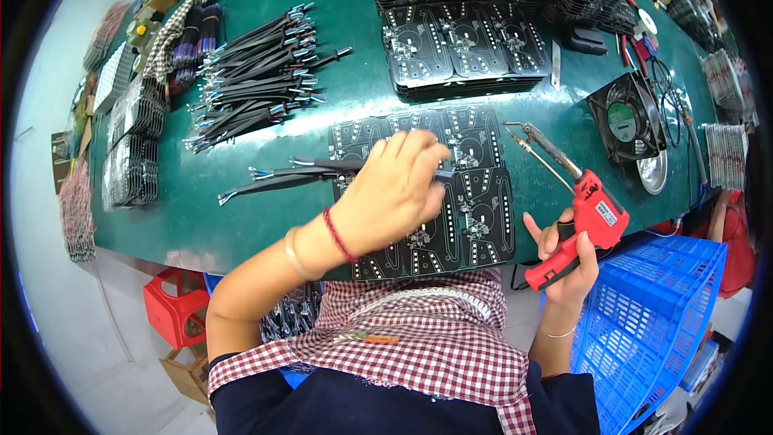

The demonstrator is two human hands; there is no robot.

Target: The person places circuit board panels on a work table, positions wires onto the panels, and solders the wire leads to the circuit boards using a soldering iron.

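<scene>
Red soldering gun point(584, 221) gripped in right hand point(568, 262), left hand point(394, 193) pinching black cable point(306, 169) over circuit panel point(475, 193)

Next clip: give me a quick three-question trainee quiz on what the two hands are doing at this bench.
1. True or false: the right hand grips a red soldering gun clear of the black circuit-board panel.
2. What does the left hand pinch over the panel?
A. a black wire lead
B. scissors
C. a roll of tape
3. Which thing lies on the green table beyond the panel, toward the person's left?

Key
1. True: its tip is off the panel.
2. A.
3. A pile of black wire leads.
</scene>
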